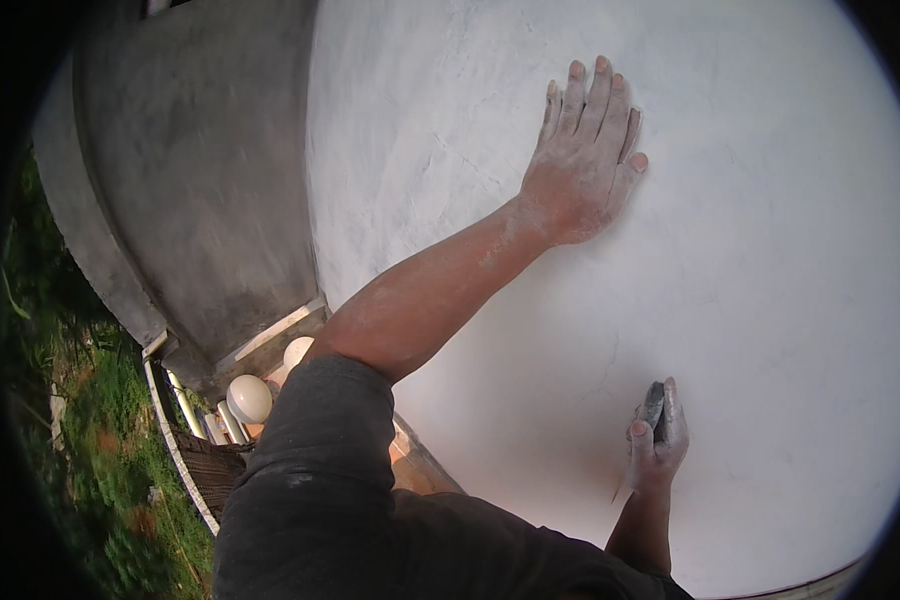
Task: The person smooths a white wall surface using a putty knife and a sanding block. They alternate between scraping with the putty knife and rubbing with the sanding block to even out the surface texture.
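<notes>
My left hand [587, 150], dusted with white powder, lies with outstretched fingers against a pale wall [770, 230]. Between its index finger and thumb shows a thin edge of something flat, mostly hidden under the palm. Lower down and to the right, my right hand [660, 445] is closed around a small dark grey piece [655, 402], close to the same wall. The thumb presses on its side, and its exact kind cannot be made out. White dust also coats this hand.
A grey wall section [200, 170] meets the pale wall at the left. Below it are a cream ball-shaped object [249, 399] and several pale pipes [186, 405]. A curved ledge [177, 465] borders green plants [100, 480] farther left.
</notes>
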Available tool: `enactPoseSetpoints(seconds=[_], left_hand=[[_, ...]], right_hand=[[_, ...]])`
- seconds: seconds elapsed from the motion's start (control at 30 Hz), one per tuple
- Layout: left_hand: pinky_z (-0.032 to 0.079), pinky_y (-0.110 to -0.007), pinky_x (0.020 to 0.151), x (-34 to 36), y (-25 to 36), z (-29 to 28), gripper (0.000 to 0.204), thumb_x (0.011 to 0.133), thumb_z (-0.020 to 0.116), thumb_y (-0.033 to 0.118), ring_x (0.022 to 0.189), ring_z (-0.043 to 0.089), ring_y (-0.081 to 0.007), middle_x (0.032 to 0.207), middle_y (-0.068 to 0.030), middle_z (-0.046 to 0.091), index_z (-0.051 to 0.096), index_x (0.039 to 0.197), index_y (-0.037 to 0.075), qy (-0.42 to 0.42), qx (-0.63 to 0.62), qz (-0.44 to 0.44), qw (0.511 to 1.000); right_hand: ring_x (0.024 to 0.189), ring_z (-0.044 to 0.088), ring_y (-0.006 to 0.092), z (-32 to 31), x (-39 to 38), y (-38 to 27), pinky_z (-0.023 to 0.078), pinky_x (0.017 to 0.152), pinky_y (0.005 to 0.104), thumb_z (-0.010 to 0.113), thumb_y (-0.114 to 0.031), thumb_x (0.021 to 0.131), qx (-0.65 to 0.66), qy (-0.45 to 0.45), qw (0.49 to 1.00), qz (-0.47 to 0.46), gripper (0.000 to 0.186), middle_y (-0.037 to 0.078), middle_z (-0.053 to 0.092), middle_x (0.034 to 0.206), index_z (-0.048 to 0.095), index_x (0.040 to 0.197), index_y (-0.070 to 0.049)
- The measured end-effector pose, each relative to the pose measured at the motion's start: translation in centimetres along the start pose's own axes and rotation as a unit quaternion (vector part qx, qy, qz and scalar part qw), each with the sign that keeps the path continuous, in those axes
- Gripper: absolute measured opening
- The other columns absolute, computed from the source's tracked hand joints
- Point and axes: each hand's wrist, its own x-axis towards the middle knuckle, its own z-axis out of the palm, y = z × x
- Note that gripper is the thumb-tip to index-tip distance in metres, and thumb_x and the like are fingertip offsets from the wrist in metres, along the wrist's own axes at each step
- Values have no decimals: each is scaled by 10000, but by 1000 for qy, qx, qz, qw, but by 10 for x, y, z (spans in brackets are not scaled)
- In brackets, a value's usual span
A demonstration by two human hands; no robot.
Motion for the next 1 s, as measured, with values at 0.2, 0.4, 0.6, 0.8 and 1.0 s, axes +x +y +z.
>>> enactPoseSetpoints(seconds=[0.2,0.4,0.6,0.8,1.0], left_hand=[[94,-567,1270,34,-44,-4,666,1096,311,405,1567,85,-415,1674,-254,142,218,1591,-31,70,-29,-137,988],[83,-542,1278,34,6,-30,611,1122,255,304,1564,65,-433,1650,-343,108,197,1567,-111,-148,-73,59,984],[118,-568,1266,45,-13,11,635,1095,331,385,1557,132,-415,1663,-250,179,264,1579,-20,78,35,-20,996],[122,-540,1283,66,-15,-23,643,1101,313,411,1567,177,-298,1651,-218,248,277,1572,-25,5,-17,-31,999],[123,-552,1269,56,15,1,647,1105,309,338,1560,108,-435,1653,-324,140,227,1551,-124,44,291,99,951]], right_hand=[[933,629,208,-2,2,5,523,826,337,699,-485,965,1,15,1000,11,768,162,656,1162,517,1379,135],[931,620,201,-6,0,5,518,824,334,705,-465,966,7,-9,1000,9,764,167,654,1173,505,1404,128],[1124,656,282,-5,0,8,532,930,381,705,-426,971,-27,-3,1000,-6,723,230,639,1287,513,1405,120],[1142,656,322,-1,0,13,524,960,410,701,-432,969,6,-6,1000,-14,712,239,636,1302,530,1386,119],[1134,666,347,1,1,15,529,957,408,699,-443,967,7,-6,1000,4,706,248,644,1286,548,1371,117]])
